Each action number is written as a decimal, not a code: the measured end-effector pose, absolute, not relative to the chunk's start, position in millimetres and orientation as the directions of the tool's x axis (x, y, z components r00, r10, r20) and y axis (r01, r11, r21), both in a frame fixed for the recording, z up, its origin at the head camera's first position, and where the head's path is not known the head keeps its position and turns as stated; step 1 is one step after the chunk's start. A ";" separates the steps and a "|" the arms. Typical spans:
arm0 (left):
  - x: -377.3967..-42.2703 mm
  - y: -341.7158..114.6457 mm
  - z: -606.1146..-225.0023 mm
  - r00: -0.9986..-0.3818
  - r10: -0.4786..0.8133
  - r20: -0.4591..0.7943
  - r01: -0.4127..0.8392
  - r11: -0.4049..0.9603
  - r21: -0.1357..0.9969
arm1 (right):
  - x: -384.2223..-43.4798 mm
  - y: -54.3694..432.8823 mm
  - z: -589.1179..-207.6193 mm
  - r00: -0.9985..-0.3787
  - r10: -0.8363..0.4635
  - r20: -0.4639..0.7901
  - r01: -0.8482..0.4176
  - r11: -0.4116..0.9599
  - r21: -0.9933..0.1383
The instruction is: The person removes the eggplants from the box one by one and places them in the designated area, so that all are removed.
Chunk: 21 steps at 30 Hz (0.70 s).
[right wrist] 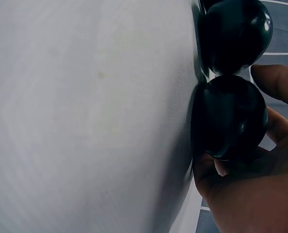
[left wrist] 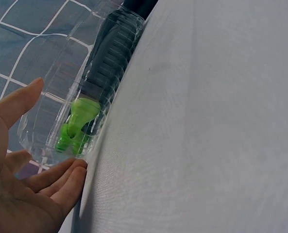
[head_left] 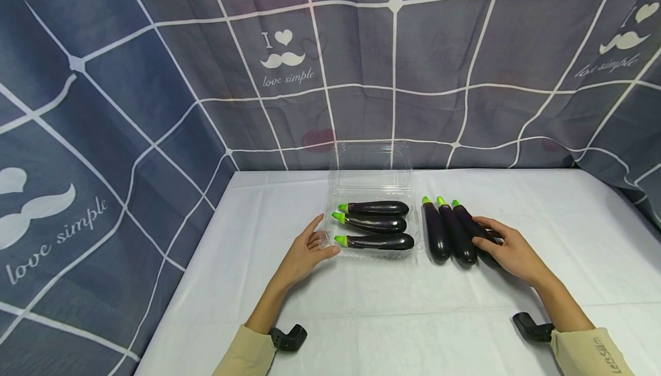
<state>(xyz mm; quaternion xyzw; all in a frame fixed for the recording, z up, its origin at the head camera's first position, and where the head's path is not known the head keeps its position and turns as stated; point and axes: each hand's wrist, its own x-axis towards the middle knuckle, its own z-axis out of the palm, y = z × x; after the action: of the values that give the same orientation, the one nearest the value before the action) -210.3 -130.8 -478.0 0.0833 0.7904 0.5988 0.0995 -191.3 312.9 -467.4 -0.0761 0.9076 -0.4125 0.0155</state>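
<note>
Sleeves: nearest us, a beige left sleeve [head_left: 247, 353] and a beige right sleeve [head_left: 588, 356] entered from the bottom edge, the right one bearing dark lettering.
Wrists: we saw a black left bracket [head_left: 289, 337] and a black right bracket [head_left: 532, 328], one beside each wrist.
Left hand [head_left: 303, 252]: it lay at the left end of a clear plastic container [head_left: 372, 255], its grip relaxed, thumb and fingers spread apart; we could not tell whether every fingertip touched the plastic.
Container: it sat on the table with its transparent lid [head_left: 370, 163] raised at the far side.
Packed eggplants: inside we counted three, a back eggplant [head_left: 379, 208], a middle eggplant [head_left: 374, 224] and a front eggplant [head_left: 382, 242], all with green stem ends to the left.
Loose eggplants: right of the container we counted a left eggplant [head_left: 436, 235], a centre eggplant [head_left: 459, 238] and a rightmost eggplant [head_left: 469, 224], green ends away from us.
Right hand [head_left: 508, 252]: its grip was curled round the rightmost eggplant, thumb on one side, fingers on the other.
Table [head_left: 387, 318]: we saw white cloth covering it.
Curtain [head_left: 428, 49]: behind hung grey-blue fabric with white grid lines, hearts and moustaches.
</note>
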 end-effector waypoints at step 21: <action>-208.8 -131.7 -477.0 -0.963 0.264 -0.050 0.021 0.261 0.965 | -190.3 313.3 -467.2 -0.988 -0.151 0.041 -0.129 0.640 -0.757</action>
<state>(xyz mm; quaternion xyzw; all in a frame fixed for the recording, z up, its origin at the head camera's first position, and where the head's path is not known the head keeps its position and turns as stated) -208.8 -131.7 -477.0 0.0904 0.7875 0.6012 0.1010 -190.3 313.3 -467.2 -0.0771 0.9055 -0.4172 0.0130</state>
